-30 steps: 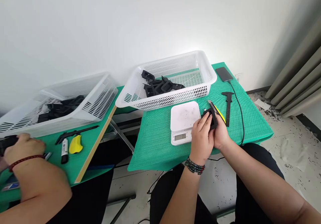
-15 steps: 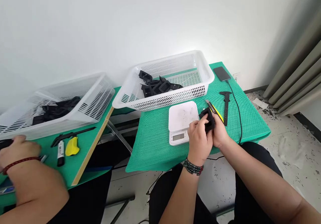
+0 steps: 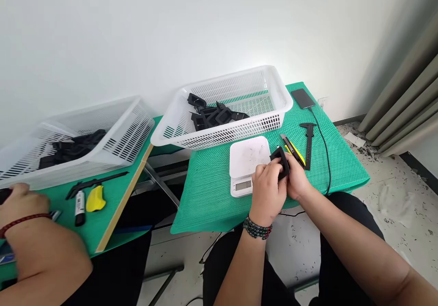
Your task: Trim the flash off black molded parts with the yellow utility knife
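My left hand (image 3: 268,189) and my right hand (image 3: 296,178) both grip a black frame-shaped part (image 3: 283,165) over the front of the green-covered table. The part is tilted, and my fingers cover some of it. Beside my left hand is a white digital scale (image 3: 249,157) with dark specks on its plate. A yellow and black utility knife (image 3: 292,150) lies just beyond my right hand. Further right is a black caliper (image 3: 308,146). Several similar black parts (image 3: 215,114) lie in the white basket (image 3: 232,134) behind the scale.
A black device (image 3: 302,98) with a cable lies at the back right. On the left table are another white basket (image 3: 116,155), a caliper (image 3: 97,181), a marker (image 3: 80,208) and a yellow object (image 3: 96,199). Another person's hand (image 3: 25,205) is at far left.
My hands and the black part have shifted slightly left, and the part has turned so its opening faces differently. The other person's hand has moved a little left.
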`<state>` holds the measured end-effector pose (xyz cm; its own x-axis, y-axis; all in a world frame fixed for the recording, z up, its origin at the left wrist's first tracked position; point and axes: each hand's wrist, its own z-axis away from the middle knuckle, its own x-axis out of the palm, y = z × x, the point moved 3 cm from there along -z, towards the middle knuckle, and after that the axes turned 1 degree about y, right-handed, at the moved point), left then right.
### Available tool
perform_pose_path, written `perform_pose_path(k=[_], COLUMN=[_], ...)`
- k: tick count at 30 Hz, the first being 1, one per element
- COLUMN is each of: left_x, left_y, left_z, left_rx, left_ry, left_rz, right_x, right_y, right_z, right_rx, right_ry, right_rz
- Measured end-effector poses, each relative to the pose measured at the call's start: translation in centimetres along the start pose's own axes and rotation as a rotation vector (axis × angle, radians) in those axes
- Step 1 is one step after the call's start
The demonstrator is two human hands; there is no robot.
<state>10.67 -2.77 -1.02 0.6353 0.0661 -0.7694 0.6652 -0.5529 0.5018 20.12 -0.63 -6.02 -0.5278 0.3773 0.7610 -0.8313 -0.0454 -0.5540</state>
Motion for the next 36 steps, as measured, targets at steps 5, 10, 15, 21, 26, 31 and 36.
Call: perform_pose_path(k=[5, 10, 15, 21, 26, 31, 36], left_x=[-0.3, 0.0, 0.2, 0.5, 0.5, 0.4, 0.6], left_y=[-0.3, -0.3, 0.0, -0.2, 0.3, 0.8, 0.9], left_z=[0.0, 0.3, 0.3, 0.3, 0.6, 0.7, 0.8], left_rx=[-0.02, -0.077, -0.081, -0.073, 0.024, 0.074, 0.073], left_ry=[-0.005, 0.018, 0.043, 0.098, 0.302, 0.333, 0.305], left_rz=[0.09, 0.132, 0.183, 0.193, 0.083, -0.004, -0.01], right_x=[0.8, 1.0, 1.0, 1.1, 1.1, 1.2, 1.1], right_y=[-0.6, -0.7, -0.7, -0.8, -1.3, -1.9, -2.1], right_z=[0.5, 0.9, 0.9, 0.9, 0.7, 0.6, 0.9], right_rx=[-0.111, -0.037, -0.006, 0.047, 0.019, -0.097, -0.136], right_ry=[-0.035, -0.054, -0.063, -0.079, -0.083, -0.078, -0.088], right_rz=[0.074, 0.113, 0.106, 0.078, 0.062, 0.082, 0.18])
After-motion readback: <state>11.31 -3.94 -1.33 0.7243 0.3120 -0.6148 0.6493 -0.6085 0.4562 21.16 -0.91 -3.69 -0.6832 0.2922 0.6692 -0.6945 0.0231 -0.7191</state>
